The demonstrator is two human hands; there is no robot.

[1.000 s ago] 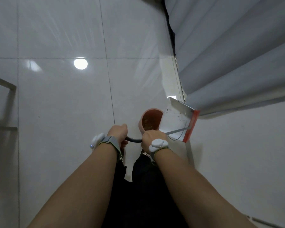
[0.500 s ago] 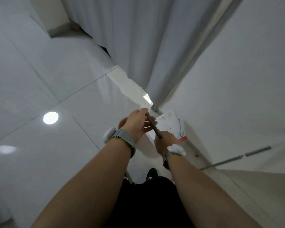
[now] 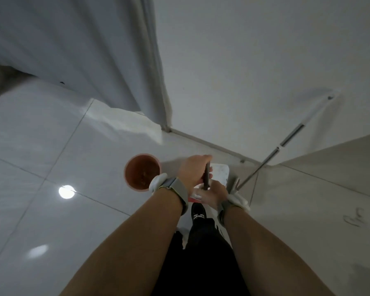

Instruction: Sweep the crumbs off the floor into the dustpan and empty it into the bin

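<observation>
Both hands grip a dark handle (image 3: 207, 175) at frame centre: left hand (image 3: 193, 170) above, right hand (image 3: 215, 194) below. The white dustpan (image 3: 221, 174) lies behind them, the bin (image 3: 141, 172) just left. A curtain (image 3: 107, 60) hangs upper left; a metal pole (image 3: 286, 139) leans right.

round terracotta-orange plastic bin (image 3: 141, 171): hidden behind the hands half a second ago, now in plain view left of them | white flat dustpan (image 3: 220, 173): was tipped over the bin's mouth, now right of it | long metal pole (image 3: 271, 155): newly leaning in the wall corner
</observation>
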